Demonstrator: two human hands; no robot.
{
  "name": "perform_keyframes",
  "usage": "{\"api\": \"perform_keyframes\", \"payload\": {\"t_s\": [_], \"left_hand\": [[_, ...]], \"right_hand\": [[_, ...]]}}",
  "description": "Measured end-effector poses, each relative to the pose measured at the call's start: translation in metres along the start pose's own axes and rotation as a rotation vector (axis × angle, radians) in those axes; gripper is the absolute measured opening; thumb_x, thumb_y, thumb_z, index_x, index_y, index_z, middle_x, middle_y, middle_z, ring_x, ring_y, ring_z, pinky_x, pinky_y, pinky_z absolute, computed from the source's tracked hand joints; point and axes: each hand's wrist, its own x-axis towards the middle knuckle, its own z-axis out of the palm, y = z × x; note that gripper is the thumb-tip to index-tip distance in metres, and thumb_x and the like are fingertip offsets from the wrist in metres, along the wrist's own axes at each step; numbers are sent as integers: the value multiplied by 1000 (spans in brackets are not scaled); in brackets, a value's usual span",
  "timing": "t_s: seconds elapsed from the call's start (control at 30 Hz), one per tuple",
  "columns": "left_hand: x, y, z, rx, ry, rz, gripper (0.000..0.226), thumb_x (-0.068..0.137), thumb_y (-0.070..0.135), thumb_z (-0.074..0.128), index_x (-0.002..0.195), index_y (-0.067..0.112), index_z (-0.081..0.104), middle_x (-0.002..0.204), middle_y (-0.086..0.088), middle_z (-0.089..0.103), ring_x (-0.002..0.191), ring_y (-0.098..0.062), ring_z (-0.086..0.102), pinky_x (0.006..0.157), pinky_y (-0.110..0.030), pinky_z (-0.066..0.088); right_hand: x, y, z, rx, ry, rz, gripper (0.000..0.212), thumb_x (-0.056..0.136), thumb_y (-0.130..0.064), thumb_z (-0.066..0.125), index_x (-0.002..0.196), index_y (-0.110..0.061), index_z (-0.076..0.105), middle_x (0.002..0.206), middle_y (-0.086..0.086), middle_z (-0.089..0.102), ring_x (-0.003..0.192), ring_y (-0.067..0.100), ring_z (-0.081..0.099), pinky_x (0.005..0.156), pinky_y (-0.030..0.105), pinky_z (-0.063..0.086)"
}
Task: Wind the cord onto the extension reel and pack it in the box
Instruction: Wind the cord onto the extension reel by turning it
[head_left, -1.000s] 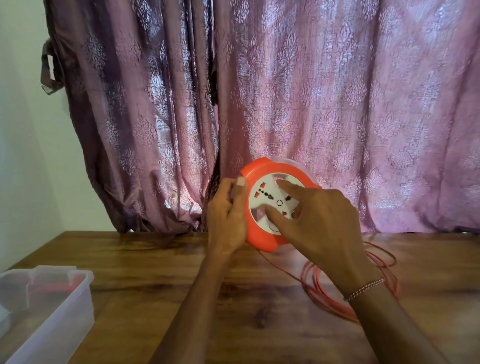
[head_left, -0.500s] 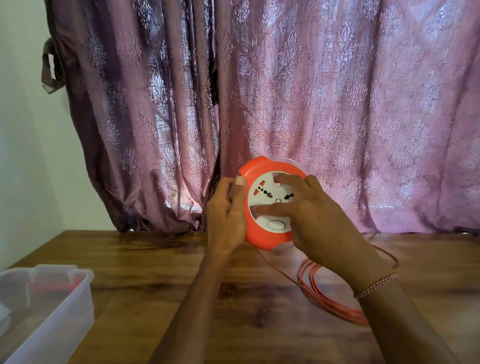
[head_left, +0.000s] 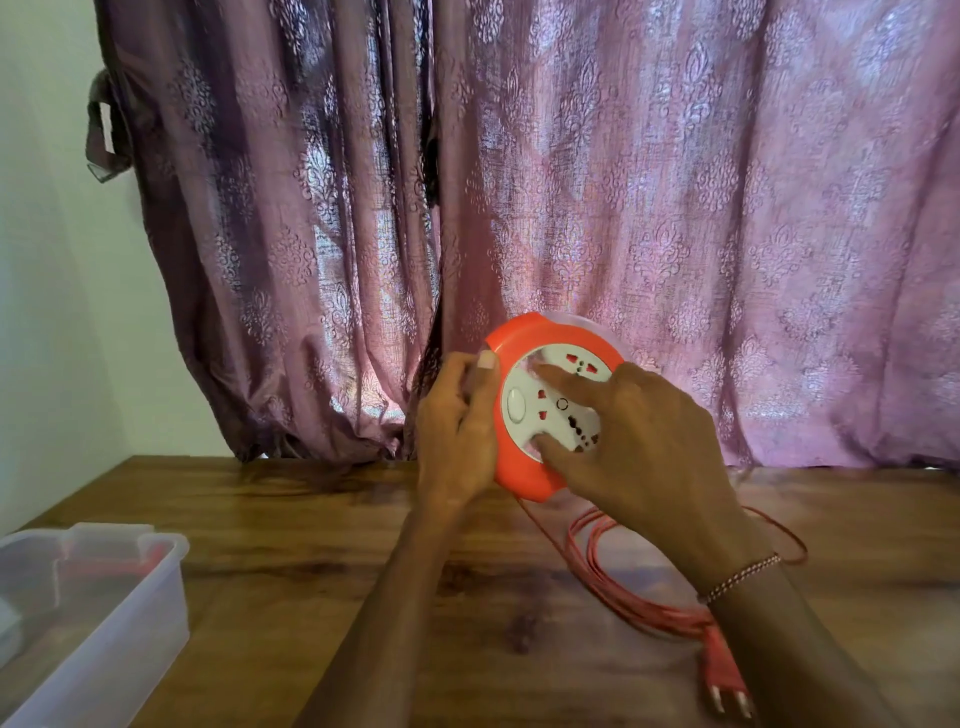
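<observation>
An orange extension reel (head_left: 522, 467) with a white socket face is held upright above the wooden table (head_left: 291, 525). My left hand (head_left: 457, 441) grips its left rim, thumb on the front edge. My right hand (head_left: 639, 447) lies across the white face, thumb and a fingertip pressed into its recesses. A thin red cord (head_left: 613, 587) runs down from the reel's underside to a loose coil on the table, partly hidden by my right forearm. The cord's red plug (head_left: 724, 680) lies at the near right. A clear plastic box (head_left: 98, 613) stands at the left edge.
A purple patterned curtain (head_left: 571, 208) hangs right behind the reel along the table's far edge. A pale wall (head_left: 47, 260) is on the left. Something red shows faintly through the box's wall.
The white socket face has turned under my right hand, whose fingers shifted round it. The cord coil has drawn in a little, and the plug now shows at the near right.
</observation>
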Motion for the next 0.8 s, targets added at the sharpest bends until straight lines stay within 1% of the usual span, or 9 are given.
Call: {"api": "perform_keyframes", "payload": {"t_s": [0.1,0.2,0.3,0.4,0.43,0.5,0.6,0.7,0.8], "left_hand": [[0,2,0,17,3,9,35,95,63,49,75,35,52,67,9,59,71,-23,55,74,-61,52],[-1,2,0,-1,-7,-1,39,95,64,49,79,30,54,79,-7,68,83,-39,66,77,-64,54],[-1,3,-1,-19,-1,-3,46,95,64,49,84,20,56,84,-18,69,85,-44,66,79,-65,54],[0,4,-1,-24,12,-5,49,94,65,49,85,18,56,84,-19,68,81,-40,65,78,-64,54],[0,3,-1,-25,15,-9,49,94,66,48,86,19,57,85,-17,69,83,-41,66,78,-63,54],[0,3,-1,-29,13,-18,48,94,67,48,87,20,58,87,-16,71,89,-44,66,80,-62,55],[0,2,-1,-28,16,-17,48,94,67,48,87,20,58,87,-16,70,89,-44,66,81,-62,55],[1,0,-1,-18,13,-9,48,94,67,47,88,21,58,86,-14,71,88,-41,67,81,-62,55],[1,-2,-1,8,7,5,46,95,66,47,90,22,58,83,-8,71,86,-37,68,80,-60,55]], "right_hand": [[3,1,1,57,28,71,71,70,-79,53,133,-48,55,88,0,75,86,31,68,66,36,51],[4,1,-3,94,31,78,67,76,-75,56,131,-36,62,85,2,77,86,31,69,68,39,54],[4,0,-6,97,83,10,49,84,-56,65,124,-27,69,86,4,75,85,31,67,67,40,55],[6,7,-5,157,58,-87,25,88,-24,68,112,-23,74,97,2,67,94,29,57,70,46,54],[7,9,-5,177,34,-139,26,85,-12,66,108,-23,75,104,3,65,98,29,54,72,47,53],[7,12,-6,202,-36,-218,46,77,3,56,102,-28,77,120,7,61,107,31,50,79,46,54],[6,7,-9,128,-132,-241,64,72,2,51,110,-45,73,139,4,50,114,29,43,85,37,48],[5,3,-9,59,-172,-215,73,66,4,62,114,-50,69,140,3,50,114,29,44,85,40,49],[4,4,-9,16,-112,-214,66,67,-4,65,111,-53,69,128,6,58,105,31,50,77,40,51]]}}
